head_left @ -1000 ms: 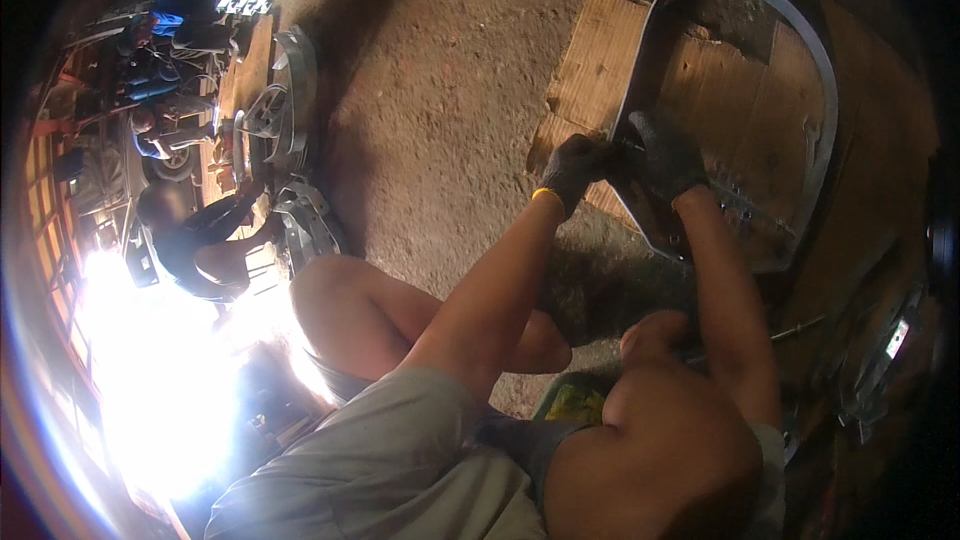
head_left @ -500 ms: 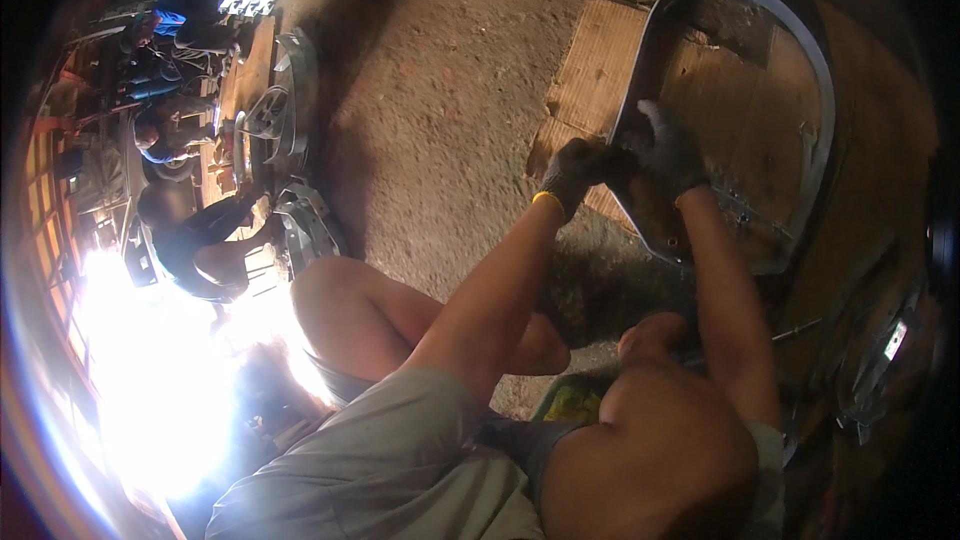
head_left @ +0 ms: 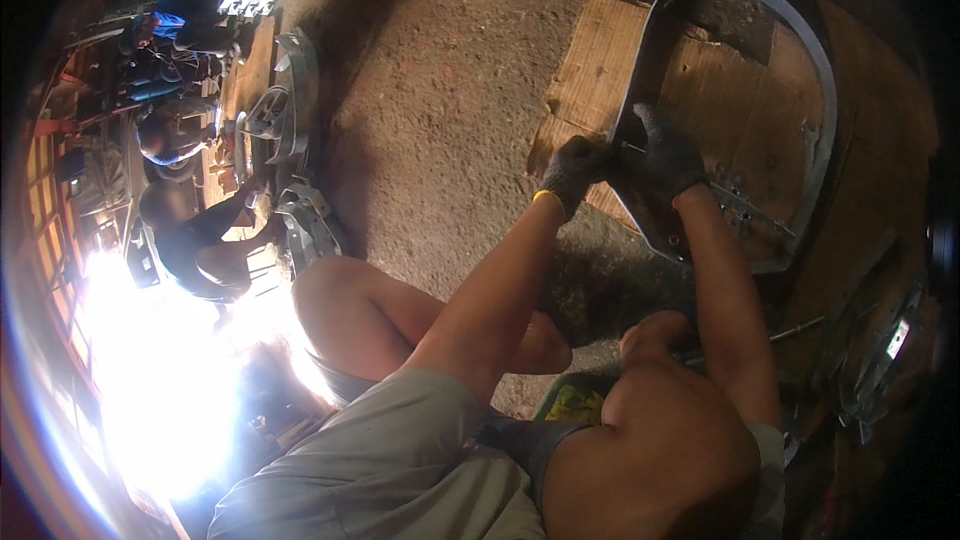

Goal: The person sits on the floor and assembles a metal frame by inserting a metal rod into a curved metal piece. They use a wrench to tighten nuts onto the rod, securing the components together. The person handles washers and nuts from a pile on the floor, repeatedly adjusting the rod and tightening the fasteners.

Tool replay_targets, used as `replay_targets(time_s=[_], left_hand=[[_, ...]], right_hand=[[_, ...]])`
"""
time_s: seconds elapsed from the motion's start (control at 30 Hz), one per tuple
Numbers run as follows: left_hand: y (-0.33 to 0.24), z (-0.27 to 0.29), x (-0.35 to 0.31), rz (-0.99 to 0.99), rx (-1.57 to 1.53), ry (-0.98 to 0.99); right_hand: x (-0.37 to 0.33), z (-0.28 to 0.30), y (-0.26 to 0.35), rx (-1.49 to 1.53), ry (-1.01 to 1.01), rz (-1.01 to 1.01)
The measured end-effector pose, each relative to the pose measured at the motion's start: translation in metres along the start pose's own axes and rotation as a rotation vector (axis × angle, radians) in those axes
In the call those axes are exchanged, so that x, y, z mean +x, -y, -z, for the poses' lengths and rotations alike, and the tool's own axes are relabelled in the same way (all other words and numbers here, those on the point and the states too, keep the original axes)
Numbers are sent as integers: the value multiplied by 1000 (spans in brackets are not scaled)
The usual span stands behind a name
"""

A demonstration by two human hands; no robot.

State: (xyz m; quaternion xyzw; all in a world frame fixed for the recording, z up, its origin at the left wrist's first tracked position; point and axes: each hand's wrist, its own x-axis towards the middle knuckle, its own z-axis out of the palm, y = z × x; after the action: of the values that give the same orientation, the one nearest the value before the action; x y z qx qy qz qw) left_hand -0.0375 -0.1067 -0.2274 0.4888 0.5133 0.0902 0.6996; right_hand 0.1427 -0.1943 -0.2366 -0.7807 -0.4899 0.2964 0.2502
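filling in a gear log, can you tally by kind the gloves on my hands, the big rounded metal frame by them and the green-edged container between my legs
Dark gloves: 2, on the left hand and right hand
Metal frame: 1
Green-edged container: 1, partly hidden
Total: 4

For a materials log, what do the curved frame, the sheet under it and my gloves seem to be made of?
Curved frame: probably metal, smooth and grey, given the sheen along its rim. Sheet: likely cardboard, matte brown, with torn, ragged edges. Left glove and right glove: apparently fabric, dull dark grey and close-fitting; exact fibre unclear.
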Motion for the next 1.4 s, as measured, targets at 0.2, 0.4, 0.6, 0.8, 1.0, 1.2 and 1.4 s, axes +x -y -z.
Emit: replay_targets(time_s=[0.2, 0.4, 0.6, 0.8, 1.0, 1.2, 1.4], left_hand=[[2, 7, 0, -22, 43, 17], [3, 7, 0, 6, 8, 3], [7, 5, 4, 11, 4, -2], [12, 11, 6, -12, 12, 22], [-4, 0, -3, 10, 103, 2], [3, 9, 0, -7, 55, -4], [-1, -1, 5, 37, 86, 9]], right_hand=[[8, 4, 1, 64, -2, -25], [1, 3, 7, 12, -1, -42], [1, 1, 0, 15, -22, 42], [-2, 10, 21, -33, 17, -112], [-2, 16, 12, 95, 7, -89], [0, 15, 20, -81, 73, 200], [-1, 7, -1, -97, -70, 270]])
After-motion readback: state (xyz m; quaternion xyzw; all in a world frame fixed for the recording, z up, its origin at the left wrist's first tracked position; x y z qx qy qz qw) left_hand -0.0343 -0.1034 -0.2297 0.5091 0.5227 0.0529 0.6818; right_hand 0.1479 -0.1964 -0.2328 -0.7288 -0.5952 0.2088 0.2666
